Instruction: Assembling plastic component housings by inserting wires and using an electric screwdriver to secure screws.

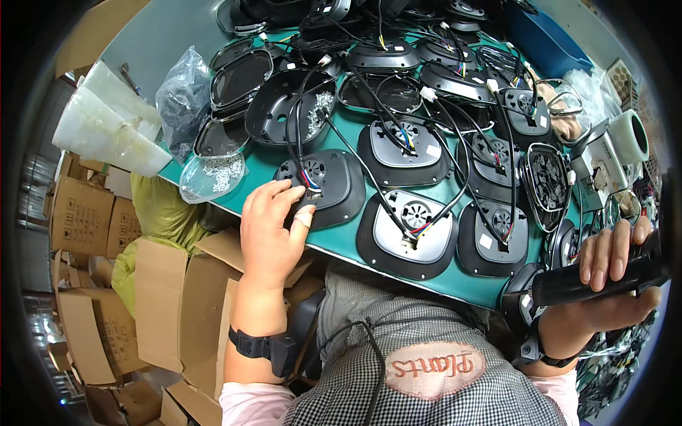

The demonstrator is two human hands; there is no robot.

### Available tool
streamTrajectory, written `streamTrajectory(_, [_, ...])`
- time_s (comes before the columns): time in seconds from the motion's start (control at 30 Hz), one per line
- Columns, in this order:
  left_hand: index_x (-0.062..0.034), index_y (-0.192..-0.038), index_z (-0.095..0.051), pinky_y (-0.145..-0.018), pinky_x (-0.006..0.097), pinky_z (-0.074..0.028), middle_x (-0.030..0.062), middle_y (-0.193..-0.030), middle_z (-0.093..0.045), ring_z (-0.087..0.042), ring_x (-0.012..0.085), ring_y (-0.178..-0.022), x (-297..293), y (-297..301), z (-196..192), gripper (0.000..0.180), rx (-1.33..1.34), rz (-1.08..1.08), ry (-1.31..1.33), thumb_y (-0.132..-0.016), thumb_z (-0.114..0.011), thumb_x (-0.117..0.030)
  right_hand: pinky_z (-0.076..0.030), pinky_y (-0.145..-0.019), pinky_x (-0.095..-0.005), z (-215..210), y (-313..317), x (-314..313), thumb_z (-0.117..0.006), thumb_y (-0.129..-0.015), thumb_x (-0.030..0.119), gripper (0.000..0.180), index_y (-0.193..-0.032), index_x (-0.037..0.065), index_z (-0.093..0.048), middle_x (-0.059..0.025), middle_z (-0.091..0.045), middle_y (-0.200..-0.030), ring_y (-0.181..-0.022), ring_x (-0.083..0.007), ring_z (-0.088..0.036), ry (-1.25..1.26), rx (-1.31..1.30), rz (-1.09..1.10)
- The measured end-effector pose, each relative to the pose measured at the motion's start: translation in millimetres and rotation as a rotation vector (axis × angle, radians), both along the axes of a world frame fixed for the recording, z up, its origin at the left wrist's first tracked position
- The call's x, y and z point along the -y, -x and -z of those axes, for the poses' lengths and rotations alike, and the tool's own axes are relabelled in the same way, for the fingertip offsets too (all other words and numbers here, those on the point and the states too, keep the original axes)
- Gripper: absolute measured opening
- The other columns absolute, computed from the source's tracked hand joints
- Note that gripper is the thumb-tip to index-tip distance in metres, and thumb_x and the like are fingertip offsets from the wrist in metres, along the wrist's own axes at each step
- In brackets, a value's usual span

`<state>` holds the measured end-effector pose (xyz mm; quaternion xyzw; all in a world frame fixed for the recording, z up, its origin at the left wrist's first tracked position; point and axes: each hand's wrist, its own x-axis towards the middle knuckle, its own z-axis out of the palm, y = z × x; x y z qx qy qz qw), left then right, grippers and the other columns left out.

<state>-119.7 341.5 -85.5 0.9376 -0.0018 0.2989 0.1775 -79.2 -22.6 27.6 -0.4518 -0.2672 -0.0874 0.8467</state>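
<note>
My left hand (273,227) rests on a dark grey and black speaker-like housing (341,188) at the table's front edge. Its fingers are spread, and the thumb, which has a pale wrap, lies near the coloured wires (307,177) coming out of the housing. At the far right my right hand (604,277) is closed around a black cylindrical power screwdriver (568,285), held level with its thin bit pointing left. The bit's tip is near another dark housing, partly hidden behind the tool. Similar housings with cables, among them a silver one (408,234), stand to the right of my left hand.
A black bowl-shaped shell (266,117) and a clear lid (213,174) hold small screws. More housings and oval frames crowd the green table's back. A plastic bag (183,92) lies left, a blue bin (543,35) stands back right. Open cardboard boxes (162,305) sit below left.
</note>
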Motion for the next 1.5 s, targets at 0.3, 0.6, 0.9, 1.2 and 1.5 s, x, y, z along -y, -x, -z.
streamTrajectory(0.3, [-0.0065,-0.078,-0.061,-0.065,0.037,-0.039,0.0034,-0.067,-0.052,-0.052,0.0236,-0.067,8,-38,-2,0.024,-0.104,-0.19,0.164,-0.067,-0.075,-0.022,-0.048,-0.048,-0.0228,1,-8,-21,-0.068,-0.078,0.044,0.06,-0.106,0.003,-0.035,-0.0036,-0.05,-0.072,-0.054,-0.0123,-0.054,0.06,-0.027,0.039])
streamTrajectory(0.6, [-0.0058,-0.073,-0.054,-0.062,0.035,-0.038,0.0051,-0.064,-0.056,-0.054,0.0222,-0.061,1,-37,12,0.016,-0.08,0.034,0.273,-0.072,-0.069,-0.013,-0.047,-0.046,-0.0223,8,-23,-35,-0.067,-0.077,0.046,0.061,-0.106,0.003,-0.035,-0.0033,-0.049,-0.072,-0.053,-0.012,-0.053,0.094,-0.048,0.085])
streamTrajectory(0.9, [-0.0001,-0.067,-0.048,-0.049,0.025,-0.033,-0.001,-0.057,-0.039,-0.034,0.0074,-0.055,-30,-60,-14,0.025,-0.576,0.113,0.719,-0.081,-0.064,-0.013,-0.046,-0.051,-0.0228,14,-30,-29,-0.067,-0.077,0.04,0.057,-0.106,0.002,-0.036,-0.0031,-0.049,-0.074,-0.056,-0.0114,-0.051,0.096,-0.088,0.116])
streamTrajectory(1.2, [-0.0019,-0.07,-0.049,-0.052,0.024,-0.036,-0.0012,-0.06,-0.044,-0.04,0.0066,-0.057,-10,-62,-25,0.021,-0.599,0.094,0.562,-0.081,-0.064,-0.011,-0.047,-0.051,-0.0239,9,-10,-2,-0.066,-0.077,0.036,0.052,-0.105,0.002,-0.037,-0.0039,-0.049,-0.075,-0.057,-0.0129,-0.053,0.047,-0.094,0.216])
streamTrajectory(1.5, [-0.0001,-0.106,-0.058,-0.066,0.02,-0.043,-0.0007,-0.079,-0.056,-0.051,0.0057,-0.071,-14,-44,-11,0.024,-0.47,0.069,0.737,-0.084,-0.062,-0.006,-0.049,-0.052,-0.029,3,18,20,-0.064,-0.08,0.048,0.064,-0.113,0.0,-0.037,-0.0062,-0.051,-0.076,-0.057,-0.0174,-0.055,-0.033,-0.017,0.187])
